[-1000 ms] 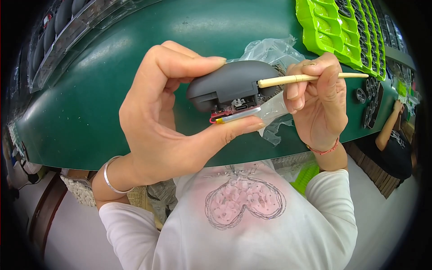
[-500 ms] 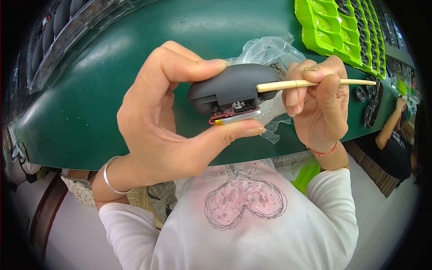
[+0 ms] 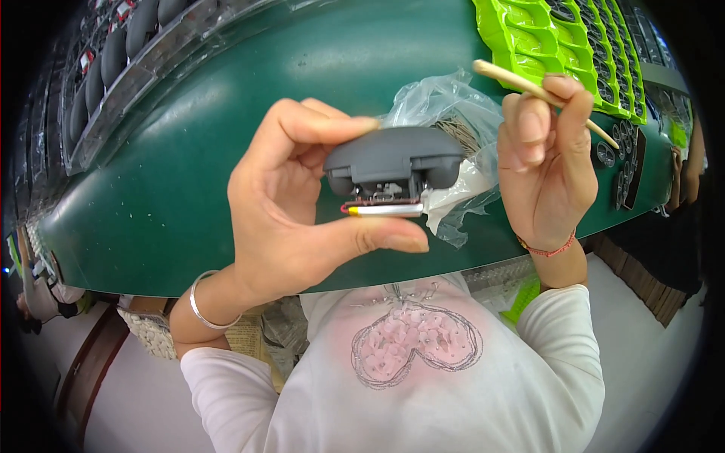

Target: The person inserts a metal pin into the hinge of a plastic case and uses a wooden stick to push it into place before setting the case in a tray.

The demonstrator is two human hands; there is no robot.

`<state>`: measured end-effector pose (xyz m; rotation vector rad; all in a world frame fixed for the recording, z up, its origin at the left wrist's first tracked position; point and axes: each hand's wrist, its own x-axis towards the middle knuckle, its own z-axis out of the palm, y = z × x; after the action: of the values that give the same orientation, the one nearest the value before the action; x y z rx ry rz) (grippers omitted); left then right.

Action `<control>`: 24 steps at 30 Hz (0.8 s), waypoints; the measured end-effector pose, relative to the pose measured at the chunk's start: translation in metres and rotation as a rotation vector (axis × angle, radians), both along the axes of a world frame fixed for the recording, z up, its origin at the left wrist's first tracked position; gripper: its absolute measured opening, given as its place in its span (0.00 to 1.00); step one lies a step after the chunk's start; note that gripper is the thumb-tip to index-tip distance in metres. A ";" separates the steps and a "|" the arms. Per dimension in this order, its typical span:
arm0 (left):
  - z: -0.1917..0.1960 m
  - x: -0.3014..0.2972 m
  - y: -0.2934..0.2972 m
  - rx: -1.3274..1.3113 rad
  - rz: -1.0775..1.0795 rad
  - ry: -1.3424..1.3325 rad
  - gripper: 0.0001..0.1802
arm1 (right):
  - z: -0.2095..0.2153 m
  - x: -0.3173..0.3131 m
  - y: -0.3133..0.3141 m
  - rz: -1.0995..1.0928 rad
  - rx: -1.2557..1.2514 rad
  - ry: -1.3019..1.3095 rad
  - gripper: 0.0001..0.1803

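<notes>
My left hand [image 3: 294, 204] grips a dark grey rounded plastic housing [image 3: 396, 155] between thumb and fingers above the table. On its open underside shows a thin circuit board with a flat silver battery [image 3: 385, 211], yellow at one end, and my thumb presses from beneath it. To the right, my right hand [image 3: 551, 151] is closed on a pale wooden stick [image 3: 521, 81], apart from the housing. The stick slants across the fingers, its thicker end toward the upper left.
Behind the housing, a clear plastic bag [image 3: 430, 98] lies on the green table [image 3: 166, 204] with a bundle of thin metal pieces [image 3: 459, 134]. A bright green tray [image 3: 521, 38] holds dark round parts. Clear trays [image 3: 143, 98] of dark grey housings stand at upper left.
The stick has come away from the housing, and its thick end has swung upward. My left hand has shifted slightly right and down, turning the housing's open side more squarely toward me.
</notes>
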<state>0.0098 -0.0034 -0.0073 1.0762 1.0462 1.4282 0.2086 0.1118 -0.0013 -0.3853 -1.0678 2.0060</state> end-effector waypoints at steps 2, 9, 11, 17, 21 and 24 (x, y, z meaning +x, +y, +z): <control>0.001 0.001 0.000 0.029 -0.014 0.016 0.41 | -0.001 -0.001 0.000 0.002 0.022 -0.014 0.20; 0.007 0.003 -0.001 0.058 -0.040 -0.025 0.42 | 0.000 -0.006 -0.002 0.007 0.076 -0.104 0.19; 0.008 0.001 -0.001 0.041 -0.036 0.000 0.42 | -0.002 -0.005 -0.001 0.049 0.021 -0.009 0.20; 0.005 0.000 -0.001 0.062 -0.015 0.065 0.40 | -0.001 -0.003 -0.001 0.057 0.010 -0.022 0.19; 0.003 -0.003 -0.002 0.076 0.030 0.176 0.38 | 0.005 -0.002 0.000 0.094 0.061 -0.017 0.19; 0.001 -0.004 0.000 0.096 0.053 0.205 0.38 | 0.007 -0.003 -0.001 0.126 0.125 -0.082 0.18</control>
<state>0.0062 -0.0030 -0.0062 1.2944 1.1680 1.4452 0.2052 0.1104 0.0053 -0.3445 -1.2900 2.0355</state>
